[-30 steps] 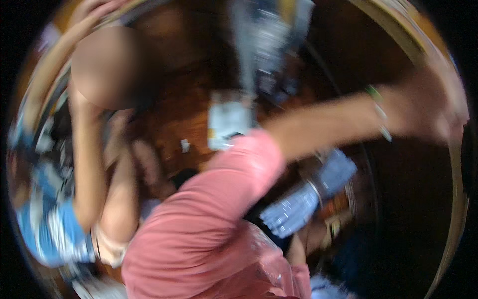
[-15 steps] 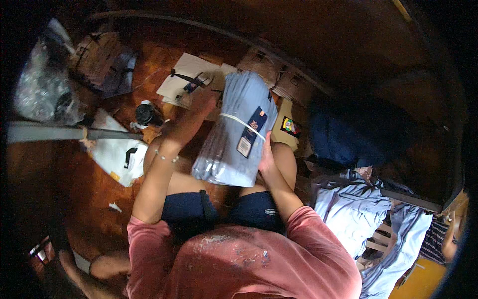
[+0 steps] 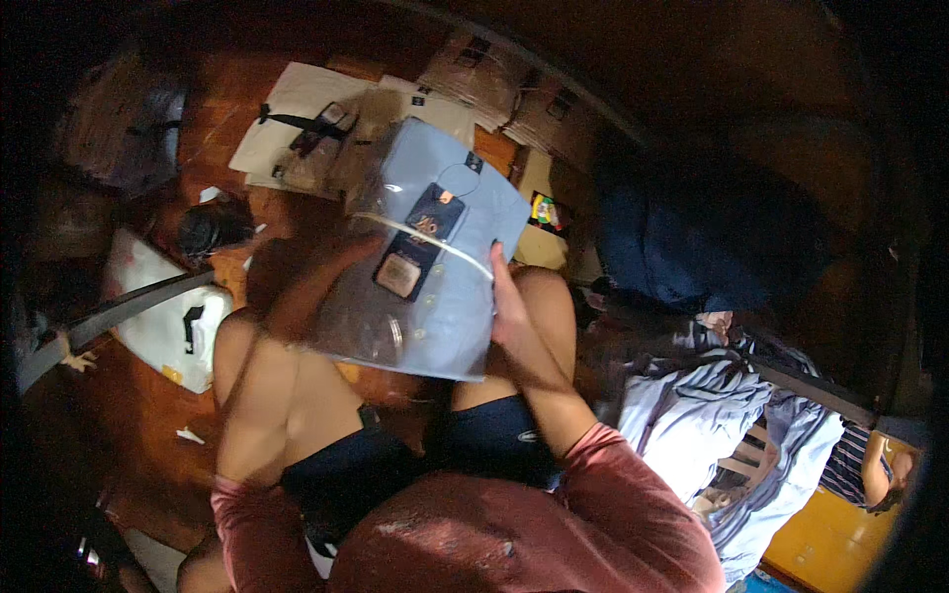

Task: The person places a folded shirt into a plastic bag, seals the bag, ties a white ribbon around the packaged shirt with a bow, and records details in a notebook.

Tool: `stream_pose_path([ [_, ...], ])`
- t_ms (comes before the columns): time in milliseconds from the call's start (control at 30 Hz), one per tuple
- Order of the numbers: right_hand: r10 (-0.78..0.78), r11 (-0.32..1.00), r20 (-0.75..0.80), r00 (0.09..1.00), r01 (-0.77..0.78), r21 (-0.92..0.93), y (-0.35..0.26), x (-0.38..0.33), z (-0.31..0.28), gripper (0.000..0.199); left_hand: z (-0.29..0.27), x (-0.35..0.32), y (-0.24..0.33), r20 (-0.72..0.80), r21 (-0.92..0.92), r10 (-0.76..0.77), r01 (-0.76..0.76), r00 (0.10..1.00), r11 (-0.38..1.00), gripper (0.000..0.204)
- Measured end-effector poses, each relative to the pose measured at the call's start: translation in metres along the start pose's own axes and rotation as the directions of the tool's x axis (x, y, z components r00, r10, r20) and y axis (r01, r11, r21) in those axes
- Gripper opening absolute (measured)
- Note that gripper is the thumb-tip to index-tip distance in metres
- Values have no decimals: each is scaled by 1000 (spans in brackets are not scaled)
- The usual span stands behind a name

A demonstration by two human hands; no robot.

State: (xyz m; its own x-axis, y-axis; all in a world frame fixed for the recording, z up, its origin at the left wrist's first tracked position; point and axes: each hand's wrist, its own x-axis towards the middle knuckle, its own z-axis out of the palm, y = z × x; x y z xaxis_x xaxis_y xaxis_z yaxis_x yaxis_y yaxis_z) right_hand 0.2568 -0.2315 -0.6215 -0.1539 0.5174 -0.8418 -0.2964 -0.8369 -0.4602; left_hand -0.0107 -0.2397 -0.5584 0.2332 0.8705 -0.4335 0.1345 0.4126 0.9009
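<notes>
A bundle of folded light-blue shirts (image 3: 450, 316) in clear plastic sleeves is held up above my knees, its top face tilted toward me. A white band (image 3: 460, 254) runs across it, and a dark-blue hang tag (image 3: 420, 242) lies on the front. My right hand (image 3: 506, 301) grips the bundle's right edge, thumb on the face, the other fingers mostly hidden behind. At the left edge, my left hand (image 3: 366, 249) is closed on the bundle just under the band; its fingers are dim and slightly blurred.
Cream packaged garments (image 3: 297, 119) and brown stacks (image 3: 474, 74) lie on the wooden floor ahead. A white packet (image 3: 163, 306) and a dark round object (image 3: 213, 229) are at left, near a metal bar (image 3: 129, 321). Loose pale-blue shirts (image 3: 682, 415) pile at right, near another person's arm (image 3: 875, 469).
The bundle has turned to show more of its front and moved slightly left. My left hand has come down to its left edge. The view has shifted to the right.
</notes>
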Motion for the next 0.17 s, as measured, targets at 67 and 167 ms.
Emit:
stream_pose_path([
  [67, -73, 997, -15, 997, 73, 3, -3, -4, -1, 75, 6, 10, -6, -82, 77, -38, 44, 996, 996, 61],
  [167, -63, 994, 47, 997, 59, 93, -1, 0, -25, 75, 21, 30, -22, -197, 145, 14, 15, 980, 989, 67],
])
